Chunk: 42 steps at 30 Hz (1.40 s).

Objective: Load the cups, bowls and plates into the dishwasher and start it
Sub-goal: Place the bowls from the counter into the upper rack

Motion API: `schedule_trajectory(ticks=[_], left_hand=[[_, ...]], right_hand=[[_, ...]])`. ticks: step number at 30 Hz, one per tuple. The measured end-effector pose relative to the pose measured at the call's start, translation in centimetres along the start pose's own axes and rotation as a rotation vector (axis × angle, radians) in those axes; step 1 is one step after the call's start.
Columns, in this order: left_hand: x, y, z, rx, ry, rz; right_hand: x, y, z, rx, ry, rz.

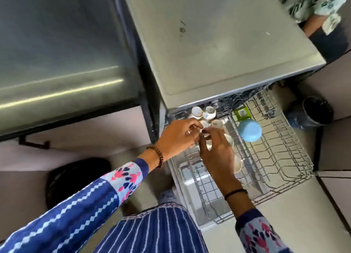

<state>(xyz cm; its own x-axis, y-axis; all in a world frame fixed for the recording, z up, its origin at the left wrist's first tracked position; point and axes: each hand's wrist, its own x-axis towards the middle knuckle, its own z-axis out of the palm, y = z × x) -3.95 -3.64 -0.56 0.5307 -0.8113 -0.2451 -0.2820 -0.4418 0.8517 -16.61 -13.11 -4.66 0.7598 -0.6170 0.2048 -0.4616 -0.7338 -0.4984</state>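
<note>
Loading looks barely underway imo. The dishwasher (218,43) is open and its rack (284,157) is pulled out, but most of the wire is bare. At the back left corner sits a small bunch of pale cups (197,112), bottoms up, and just right of them there's a blue bowl (249,130), also upside down. No plates anywhere in the rack as far as I can see, so those are left, plus pushing the rack in, shutting the door and hitting start.

Both hands are at that cup corner. The left hand (178,136) has its fingers curled in and seems to pinch one cup (205,124) at the front of the bunch. The right hand (216,150) reaches in from the other side with longer fingers. I can't tell if it's grasping anything or just steadying. There's something pale or clear under it, maybe a glass, but it's too smeared to call.

Hard to read stuff: the green thing (242,113) behind the bowl, no idea what it is. The dishwasher's inside is hidden under its top. No controls visible. A second person (311,3) is cut off at the top right, and a dark bucket (317,110) sits on the floor past the rack.
</note>
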Motion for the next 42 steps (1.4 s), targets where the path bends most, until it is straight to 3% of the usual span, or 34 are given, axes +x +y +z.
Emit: schedule_trajectory(ticks=[8,18,31,42], left_hand=[[-9.7,-4.0,-10.0,-0.059,0.224,-0.011],[-17.8,-6.5,-23.4,-0.102,0.574,-0.029],[-15.7,-8.4,-40.0,0.152,0.923,-0.131],[-11.9,-11.9,-48.7,0.036,1.119,-0.314]], right_hand=[[-2.3,-12.2,0.5,0.127,-0.062,-0.143],[1.9,-27.7,3.9,0.263,-0.103,-0.455],[15.6,-43.5,8.6,0.362,-0.148,-0.732],[26.0,-51.1,14.4,0.345,-0.309,-0.900]])
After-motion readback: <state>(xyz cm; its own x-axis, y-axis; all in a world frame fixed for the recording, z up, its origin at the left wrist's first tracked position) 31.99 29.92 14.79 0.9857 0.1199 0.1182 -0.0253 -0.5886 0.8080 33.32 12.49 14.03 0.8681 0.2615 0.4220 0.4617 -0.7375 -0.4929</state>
